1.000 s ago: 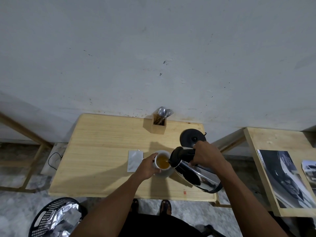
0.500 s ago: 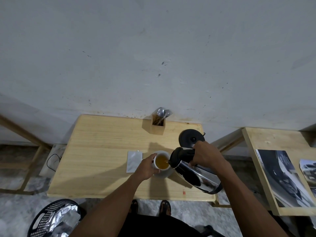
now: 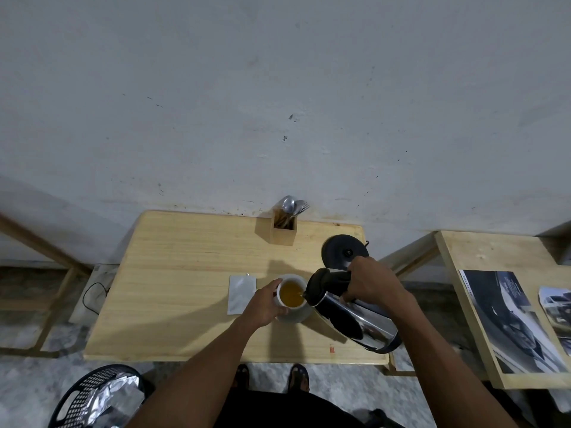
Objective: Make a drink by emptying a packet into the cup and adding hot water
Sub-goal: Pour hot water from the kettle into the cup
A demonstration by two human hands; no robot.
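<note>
A white cup holding amber liquid stands on a white saucer near the middle of the wooden table. My left hand wraps around the cup's left side. My right hand grips the black handle of a steel kettle, which is tilted with its spout over the cup's right rim and a thin stream running in. A silver packet lies flat just left of the cup.
The kettle's black base sits at the table's back right. A wooden holder with spoons and a fork stands at the back edge by the wall. A black basket with foil is on the floor. Magazines lie on the right table.
Both hands hold the same pose; the kettle stays tilted over the cup and the liquid level looks slightly higher. The view has shifted slightly.
</note>
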